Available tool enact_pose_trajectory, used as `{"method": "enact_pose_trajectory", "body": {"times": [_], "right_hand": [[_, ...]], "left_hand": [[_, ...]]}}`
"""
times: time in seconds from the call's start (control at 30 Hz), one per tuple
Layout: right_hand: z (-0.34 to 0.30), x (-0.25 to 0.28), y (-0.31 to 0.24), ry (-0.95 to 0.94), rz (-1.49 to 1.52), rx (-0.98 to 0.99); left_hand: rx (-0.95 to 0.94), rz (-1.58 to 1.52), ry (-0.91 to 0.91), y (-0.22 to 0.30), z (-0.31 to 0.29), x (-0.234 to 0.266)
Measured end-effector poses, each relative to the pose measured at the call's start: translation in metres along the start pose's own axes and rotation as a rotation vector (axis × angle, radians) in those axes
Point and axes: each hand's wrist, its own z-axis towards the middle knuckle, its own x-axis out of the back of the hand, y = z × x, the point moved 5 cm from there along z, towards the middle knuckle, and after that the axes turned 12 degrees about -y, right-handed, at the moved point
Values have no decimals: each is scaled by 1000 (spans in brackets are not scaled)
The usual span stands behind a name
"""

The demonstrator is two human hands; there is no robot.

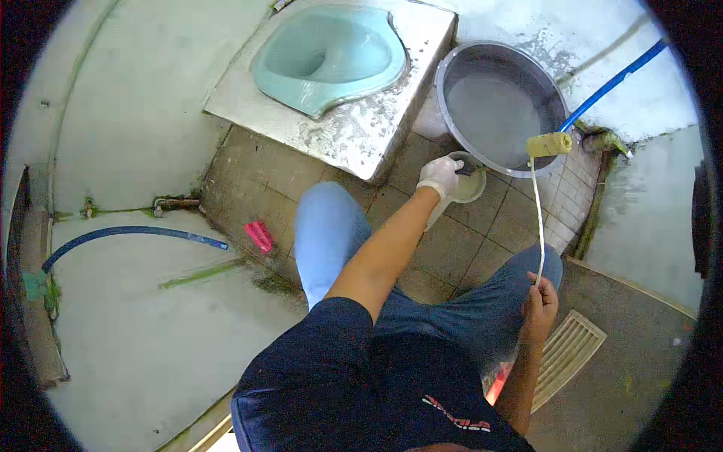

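My left hand point(439, 178), in a white glove, is closed on the rim of a pale dipper point(470, 188) held low over the floor, beside the basin. Some liquid seems to be in the dipper, and its light handle slants down toward my knees. A large grey basin point(449, 120) stands just beyond, with cloudy water inside. My bare right hand point(541, 305) is pinching the lower end of a long thin white handle with a yellow cylindrical head point(548, 145). That head appears in front of the basin's right rim.
A turquoise squat toilet point(331, 56) is set in a raised, stained platform point(346, 139) ahead. A pink scrubbing brush point(260, 236) lies on the tiles to the left. Blue hoses point(135, 232) run along both sides. A plastic grate point(568, 358) is at lower right.
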Motion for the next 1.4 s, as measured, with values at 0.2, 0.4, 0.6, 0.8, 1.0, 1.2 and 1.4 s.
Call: {"method": "enact_pose_trajectory", "body": {"times": [0.2, 0.4, 0.6, 0.8, 1.0, 1.2, 1.4], "right_hand": [[-3, 2, 3, 6, 63, -42], [4, 1, 2, 17, -13, -13], [2, -2, -14, 14, 127, -127], [18, -8, -31, 93, 306, 98], [28, -9, -40, 18, 62, 123], [28, -9, -44, 46, -116, 147], [33, 0, -28, -59, -53, 271]], "left_hand": [[68, -225, 239, -13, -25, -23], [-125, -258, 173, 13, -14, -56], [-99, -759, -133, 12, -24, -59], [-142, -1202, -329, 0, -77, -34], [-234, -1338, -379, 17, -114, -16], [-361, -1441, -243, 38, -140, 11], [-651, -1159, 302, -9, -192, 114]]}}
